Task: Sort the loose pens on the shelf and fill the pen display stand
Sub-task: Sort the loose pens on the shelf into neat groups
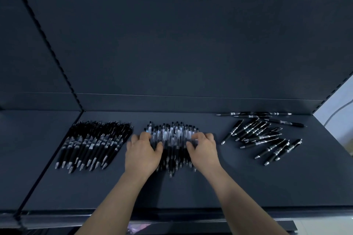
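Three groups of pens lie on the dark shelf (pixel 172 191). A neat left pile of black pens with white labels (pixel 93 145) lies with tips toward me. The middle pile of clear-barrelled pens (pixel 172 135) sits between my hands. My left hand (pixel 142 150) curls its fingers round the pile's left side. Gripping the pile's right side is my right hand (pixel 204 149), fingers bent over the pens. A scattered right group of black pens with silver bands (pixel 263 133) lies untouched. No display stand is in view.
The shelf's back panel (pixel 172 44) rises behind the pens. A slotted upright (pixel 47 44) divides this bay from the left one. The shelf's front edge (pixel 172 213) runs below my forearms. A cable (pixel 336 110) hangs at far right.
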Tool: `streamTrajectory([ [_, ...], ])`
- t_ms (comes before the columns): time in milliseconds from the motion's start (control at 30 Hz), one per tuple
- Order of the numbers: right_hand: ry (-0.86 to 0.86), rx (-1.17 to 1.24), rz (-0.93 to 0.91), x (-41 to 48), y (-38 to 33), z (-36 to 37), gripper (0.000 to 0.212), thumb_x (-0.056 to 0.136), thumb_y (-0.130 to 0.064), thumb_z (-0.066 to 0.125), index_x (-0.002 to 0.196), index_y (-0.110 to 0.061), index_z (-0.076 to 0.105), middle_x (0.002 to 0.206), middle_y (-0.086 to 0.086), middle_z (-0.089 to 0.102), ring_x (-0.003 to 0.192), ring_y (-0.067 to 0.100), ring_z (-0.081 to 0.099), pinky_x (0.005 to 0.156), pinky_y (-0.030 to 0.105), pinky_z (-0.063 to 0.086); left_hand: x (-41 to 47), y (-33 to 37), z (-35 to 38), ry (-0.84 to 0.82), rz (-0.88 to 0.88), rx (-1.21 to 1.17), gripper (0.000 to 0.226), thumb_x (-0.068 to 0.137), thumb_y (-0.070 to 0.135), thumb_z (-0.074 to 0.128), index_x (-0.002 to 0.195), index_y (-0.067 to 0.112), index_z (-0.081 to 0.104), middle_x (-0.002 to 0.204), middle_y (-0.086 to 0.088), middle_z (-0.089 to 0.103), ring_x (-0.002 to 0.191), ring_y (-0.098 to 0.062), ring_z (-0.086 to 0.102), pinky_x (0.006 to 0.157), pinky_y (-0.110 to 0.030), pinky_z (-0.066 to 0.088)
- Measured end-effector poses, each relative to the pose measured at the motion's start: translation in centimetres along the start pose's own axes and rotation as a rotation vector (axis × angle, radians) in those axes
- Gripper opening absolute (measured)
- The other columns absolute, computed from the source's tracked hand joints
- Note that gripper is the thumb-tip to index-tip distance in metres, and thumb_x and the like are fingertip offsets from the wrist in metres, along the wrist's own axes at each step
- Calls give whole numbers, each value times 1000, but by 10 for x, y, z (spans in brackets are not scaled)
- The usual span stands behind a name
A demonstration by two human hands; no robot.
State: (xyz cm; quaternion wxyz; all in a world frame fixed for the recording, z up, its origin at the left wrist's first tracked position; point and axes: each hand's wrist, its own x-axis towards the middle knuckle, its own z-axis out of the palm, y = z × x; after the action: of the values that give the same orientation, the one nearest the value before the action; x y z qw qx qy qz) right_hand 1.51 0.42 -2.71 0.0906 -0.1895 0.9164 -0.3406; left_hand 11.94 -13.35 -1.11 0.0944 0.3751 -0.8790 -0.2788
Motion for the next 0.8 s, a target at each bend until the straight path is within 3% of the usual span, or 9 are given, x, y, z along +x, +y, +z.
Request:
streamTrajectory([
  [233,39,109,-10,-5,9,-13,29,97,-26,51,123,-13,52,122,2,44,85,9,50,78,17,37,-7,21,3,130,183,106,40,91,41,52,123,18,52,121,-7,51,113,-27,44,96,-36,39],
  [367,86,126,-22,-11,34,-34,29,96,-24,53,123,-12,56,113,-2,48,89,9,54,78,13,36,-11,52,16,134,333,-22,25,91,32,56,111,17,60,109,-1,57,105,-23,48,92,-33,41],
  [500,162,82,-14,-7,69,-72,26,94,-17,55,117,-9,62,111,4,62,99,17,58,85,23,42,-8,87,42,35,451,-101,14,90,23,59,100,15,64,96,0,61,94,-19,56,85,-32,47],
  [633,229,30,59,4,111,-113,20,92,-13,54,107,-8,66,102,6,68,97,23,63,80,32,49,-1,122,74,-125,446,-72,24,92,24,58,113,14,63,107,-2,63,97,-16,59,88,-31,49],
  [733,226,-58,163,13,143,-141,18,91,-17,53,106,-16,64,97,0,65,88,20,59,71,28,41,4,145,97,-178,411,-13,30,91,26,60,119,14,60,115,-3,63,102,-17,60,89,-30,49],
  [800,199,-115,217,20,163,-154,9,89,-19,52,95,-20,60,94,3,64,85,20,55,67,28,39,8,157,109,-200,374,31,33,91,22,60,123,15,58,118,-3,62,105,-18,59,85,-26,48],
])
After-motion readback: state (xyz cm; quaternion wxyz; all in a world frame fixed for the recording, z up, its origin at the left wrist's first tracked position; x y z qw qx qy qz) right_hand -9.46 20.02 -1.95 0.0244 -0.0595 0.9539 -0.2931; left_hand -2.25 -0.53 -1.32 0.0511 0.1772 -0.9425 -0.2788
